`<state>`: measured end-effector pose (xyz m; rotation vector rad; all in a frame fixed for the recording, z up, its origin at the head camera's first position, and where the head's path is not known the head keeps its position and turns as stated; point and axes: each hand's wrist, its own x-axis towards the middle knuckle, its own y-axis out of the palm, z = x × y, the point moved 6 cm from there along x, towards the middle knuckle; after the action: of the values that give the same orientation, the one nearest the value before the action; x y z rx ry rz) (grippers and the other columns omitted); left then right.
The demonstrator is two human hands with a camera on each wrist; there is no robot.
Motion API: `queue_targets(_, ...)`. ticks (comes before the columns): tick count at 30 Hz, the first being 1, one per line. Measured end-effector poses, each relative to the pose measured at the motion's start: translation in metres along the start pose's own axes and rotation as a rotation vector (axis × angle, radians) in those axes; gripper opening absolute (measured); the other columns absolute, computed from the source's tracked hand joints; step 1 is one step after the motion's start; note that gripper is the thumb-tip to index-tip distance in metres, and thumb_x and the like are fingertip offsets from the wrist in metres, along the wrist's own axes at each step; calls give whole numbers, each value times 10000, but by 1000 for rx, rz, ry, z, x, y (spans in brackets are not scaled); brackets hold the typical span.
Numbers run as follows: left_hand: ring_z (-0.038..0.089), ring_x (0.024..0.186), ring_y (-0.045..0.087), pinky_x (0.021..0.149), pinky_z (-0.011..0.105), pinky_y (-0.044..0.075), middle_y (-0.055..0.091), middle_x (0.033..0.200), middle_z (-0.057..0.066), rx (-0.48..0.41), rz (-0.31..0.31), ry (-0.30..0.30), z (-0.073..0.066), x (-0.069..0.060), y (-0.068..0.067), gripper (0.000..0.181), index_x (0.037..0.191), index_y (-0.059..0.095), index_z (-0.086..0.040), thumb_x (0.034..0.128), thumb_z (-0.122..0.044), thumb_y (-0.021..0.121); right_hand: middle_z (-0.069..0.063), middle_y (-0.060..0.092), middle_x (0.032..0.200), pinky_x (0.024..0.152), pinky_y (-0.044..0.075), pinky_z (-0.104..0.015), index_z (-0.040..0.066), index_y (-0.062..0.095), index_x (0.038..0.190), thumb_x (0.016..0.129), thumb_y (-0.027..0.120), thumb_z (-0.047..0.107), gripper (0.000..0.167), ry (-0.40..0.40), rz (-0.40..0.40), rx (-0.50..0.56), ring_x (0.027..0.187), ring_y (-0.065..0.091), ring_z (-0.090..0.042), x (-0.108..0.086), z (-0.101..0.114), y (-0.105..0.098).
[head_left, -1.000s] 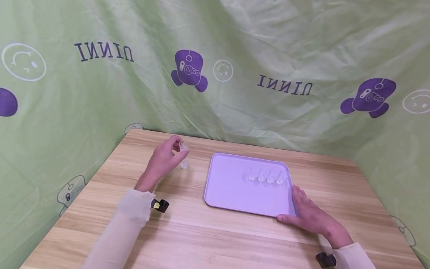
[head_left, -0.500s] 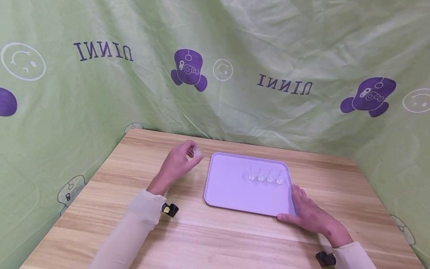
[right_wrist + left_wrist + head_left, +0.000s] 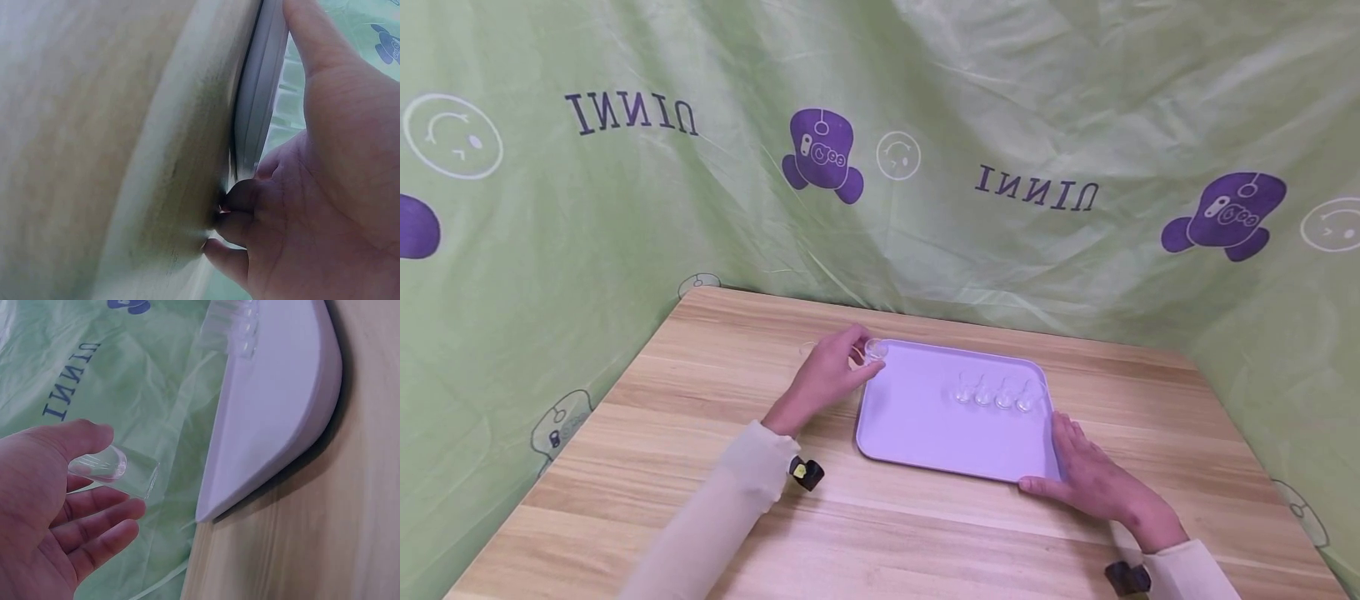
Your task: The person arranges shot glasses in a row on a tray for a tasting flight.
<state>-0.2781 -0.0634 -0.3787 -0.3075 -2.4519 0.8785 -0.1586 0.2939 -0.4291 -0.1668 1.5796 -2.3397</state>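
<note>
My left hand [image 3: 827, 373] holds a small clear cup [image 3: 876, 351] above the far left corner of a lilac tray [image 3: 917, 446]. In the left wrist view the cup [image 3: 140, 477] lies tilted between thumb and forefinger, while the other fingers are loosely bent. Several similar clear cups [image 3: 1003, 397] stand in a row on the tray's right side. My right hand [image 3: 1097, 477] rests against the tray's right edge, its thumb by the near right corner. The right wrist view shows its fingers [image 3: 240, 197] close to the tray's outer side and the tabletop.
The tray lies on a wooden table [image 3: 925, 533]. Green printed cloth [image 3: 737, 208] hangs behind the table and at both sides. A faint clear outline [image 3: 807, 346] shows on the table just behind the left hand; its kind is unclear.
My left hand has carried the clear cup rightward from the table's left part to the tray's far left corner. The right hand, tray and row of cups have stayed still.
</note>
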Motion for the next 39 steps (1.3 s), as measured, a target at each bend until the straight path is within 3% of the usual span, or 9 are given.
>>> queue_targets(12,211,851,633,744,338,525,665,924,34,9,74,-43,-7,6,34,329,1169,654,-46,928,-230,781,-488,143,1531,1119,219,-711,-204,90,1526,892,742,573,1196,3,10,-6,1404,171,-654,0,1,-1)
queue_targets(21,165,918,692,805,313,558,725,979,36,-7,157,-60,-9,8,60,337,1224,657,-54,949,-215,765,-494,140,1527,1114,217,-720,-206,87,1526,893,744,565,1195,2,4,-1,1401,167,-660,0,0,0)
queue_targets(39,212,988,712,857,313,567,737,1083,107,1,209,-15,-18,13,79,362,1298,627,-35,978,-173,727,-491,147,1528,1110,219,-726,-197,91,1531,888,751,563,1194,3,1,1,1397,168,-665,1,-1,-1)
